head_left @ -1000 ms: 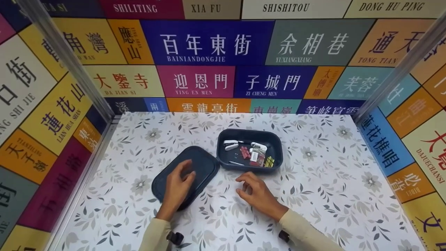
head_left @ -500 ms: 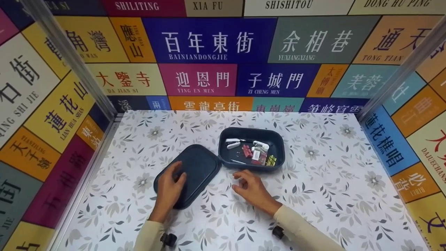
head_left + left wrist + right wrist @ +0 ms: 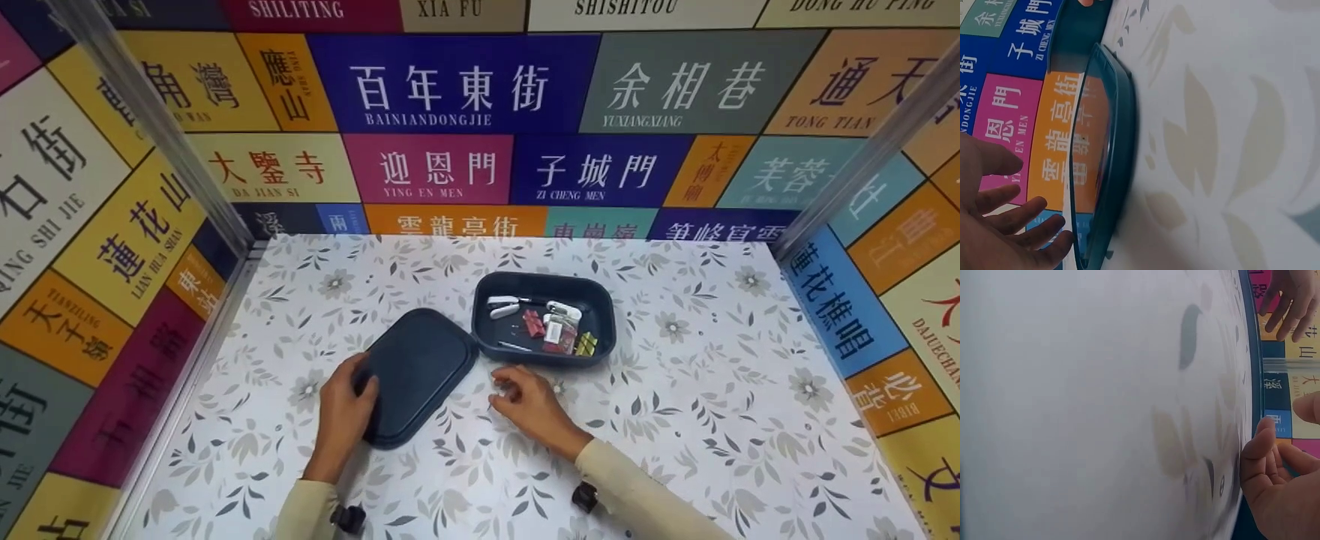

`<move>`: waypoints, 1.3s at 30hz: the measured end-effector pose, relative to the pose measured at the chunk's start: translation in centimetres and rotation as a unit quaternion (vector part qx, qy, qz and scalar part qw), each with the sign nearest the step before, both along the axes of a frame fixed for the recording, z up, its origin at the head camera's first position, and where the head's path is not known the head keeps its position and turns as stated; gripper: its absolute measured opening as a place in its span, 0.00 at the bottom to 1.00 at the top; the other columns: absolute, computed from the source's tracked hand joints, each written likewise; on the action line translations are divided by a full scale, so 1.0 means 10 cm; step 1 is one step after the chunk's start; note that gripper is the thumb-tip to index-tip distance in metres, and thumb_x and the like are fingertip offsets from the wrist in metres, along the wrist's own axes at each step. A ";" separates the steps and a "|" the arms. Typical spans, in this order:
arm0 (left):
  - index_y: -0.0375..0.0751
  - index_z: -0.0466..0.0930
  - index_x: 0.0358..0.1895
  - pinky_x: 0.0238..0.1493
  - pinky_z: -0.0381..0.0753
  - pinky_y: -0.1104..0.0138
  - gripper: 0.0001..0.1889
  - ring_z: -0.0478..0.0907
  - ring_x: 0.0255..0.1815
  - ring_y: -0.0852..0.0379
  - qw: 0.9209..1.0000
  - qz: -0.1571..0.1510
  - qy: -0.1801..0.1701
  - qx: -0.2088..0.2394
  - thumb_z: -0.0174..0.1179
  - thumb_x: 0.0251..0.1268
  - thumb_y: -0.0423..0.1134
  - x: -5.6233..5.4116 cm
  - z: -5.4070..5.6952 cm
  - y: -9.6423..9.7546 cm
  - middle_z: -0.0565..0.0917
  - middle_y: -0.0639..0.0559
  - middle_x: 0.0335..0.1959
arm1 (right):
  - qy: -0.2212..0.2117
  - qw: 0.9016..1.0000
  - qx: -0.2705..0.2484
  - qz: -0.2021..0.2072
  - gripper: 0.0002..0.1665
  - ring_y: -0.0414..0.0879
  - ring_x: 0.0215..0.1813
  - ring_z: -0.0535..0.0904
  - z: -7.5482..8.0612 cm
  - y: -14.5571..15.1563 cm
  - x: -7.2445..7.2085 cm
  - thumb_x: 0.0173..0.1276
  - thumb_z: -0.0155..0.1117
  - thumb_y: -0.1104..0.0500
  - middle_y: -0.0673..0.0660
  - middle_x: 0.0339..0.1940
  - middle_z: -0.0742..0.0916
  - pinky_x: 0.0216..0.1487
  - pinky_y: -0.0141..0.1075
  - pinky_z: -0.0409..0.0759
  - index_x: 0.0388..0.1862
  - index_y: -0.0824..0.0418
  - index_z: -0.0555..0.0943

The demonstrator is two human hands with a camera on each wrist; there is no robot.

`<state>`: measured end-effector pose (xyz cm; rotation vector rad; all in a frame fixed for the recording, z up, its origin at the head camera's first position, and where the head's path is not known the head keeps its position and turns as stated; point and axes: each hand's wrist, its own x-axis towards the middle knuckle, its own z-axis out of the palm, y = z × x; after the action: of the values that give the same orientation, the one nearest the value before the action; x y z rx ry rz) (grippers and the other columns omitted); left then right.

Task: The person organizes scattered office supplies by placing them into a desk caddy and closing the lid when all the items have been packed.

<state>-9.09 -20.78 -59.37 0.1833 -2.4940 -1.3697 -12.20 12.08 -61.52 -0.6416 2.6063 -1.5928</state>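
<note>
In the head view a dark blue lid (image 3: 420, 375) lies flat on the table, its far right corner at the matching dark blue box (image 3: 604, 319). My left hand (image 3: 343, 409) is at the lid's left edge; its fingers are spread and gently bent in the left wrist view, holding nothing. Whether they touch the rim cannot be told. My right hand (image 3: 536, 409) rests low in front of the box, fingers loosely curled with nothing between them. Inside the box are a white stapler-like piece (image 3: 504, 307), red pieces (image 3: 533, 323), a clear-and-red packet (image 3: 564, 339) and a yellow-and-black piece (image 3: 586, 344).
The table (image 3: 712, 420) has a white cover with grey leaves and flowers. Walls of coloured signs (image 3: 442, 169) close it in at the back and both sides, with metal posts (image 3: 180, 142) at the back corners.
My left hand has drawn back leftward from over the lid to its left edge. The right hand has shifted slightly left. Lid and box have stayed in place.
</note>
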 end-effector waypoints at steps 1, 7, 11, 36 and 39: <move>0.28 0.81 0.70 0.75 0.76 0.44 0.23 0.81 0.70 0.35 1.000 0.000 0.003 0.000 0.65 0.74 0.26 0.00 -0.01 -0.02 0.86 0.31 0.65 | -0.001 1.000 -0.002 0.000 0.19 0.42 0.39 0.83 0.00 -0.02 0.01 0.70 0.76 0.65 0.62 0.46 0.89 0.46 0.37 0.84 0.57 0.71 0.86; 0.26 0.81 0.69 0.74 0.75 0.42 0.23 0.81 0.69 0.32 1.000 0.008 0.002 -0.013 0.65 0.72 0.24 -0.01 -0.06 -0.13 0.86 0.30 0.63 | -0.001 1.000 -0.012 0.004 0.17 0.45 0.39 0.83 -0.03 -0.14 0.06 0.70 0.76 0.66 0.61 0.45 0.89 0.45 0.38 0.84 0.55 0.70 0.86; 0.26 0.81 0.69 0.73 0.76 0.42 0.22 0.81 0.68 0.31 0.999 0.017 0.002 -0.033 0.65 0.73 0.24 0.00 -0.08 -0.20 0.85 0.28 0.63 | -0.001 1.000 -0.014 0.009 0.16 0.43 0.39 0.82 -0.05 -0.21 0.09 0.70 0.76 0.65 0.61 0.44 0.90 0.44 0.34 0.82 0.54 0.70 0.87; 0.24 0.86 0.59 0.66 0.80 0.39 0.18 0.85 0.61 0.29 0.994 -0.002 -0.013 -0.112 0.66 0.68 0.24 -0.16 -0.12 -0.26 0.88 0.27 0.55 | -0.147 0.985 -0.070 0.048 0.14 0.33 0.22 0.77 0.02 -0.55 0.19 0.72 0.66 0.69 0.55 0.31 0.87 0.23 0.25 0.73 0.53 0.75 0.88; 0.25 0.87 0.59 0.66 0.79 0.38 0.18 0.84 0.60 0.27 0.992 -0.002 -0.016 -0.124 0.67 0.67 0.25 -0.18 -0.14 -0.24 0.89 0.28 0.54 | -0.128 0.988 -0.056 0.061 0.06 0.32 0.20 0.76 0.02 -0.60 0.18 0.71 0.66 0.70 0.54 0.27 0.86 0.23 0.25 0.71 0.41 0.72 0.88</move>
<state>-10.89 -23.16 -60.72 0.1466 -2.6640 -1.0518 -10.44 6.12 -61.37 -0.5495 2.2654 -1.6707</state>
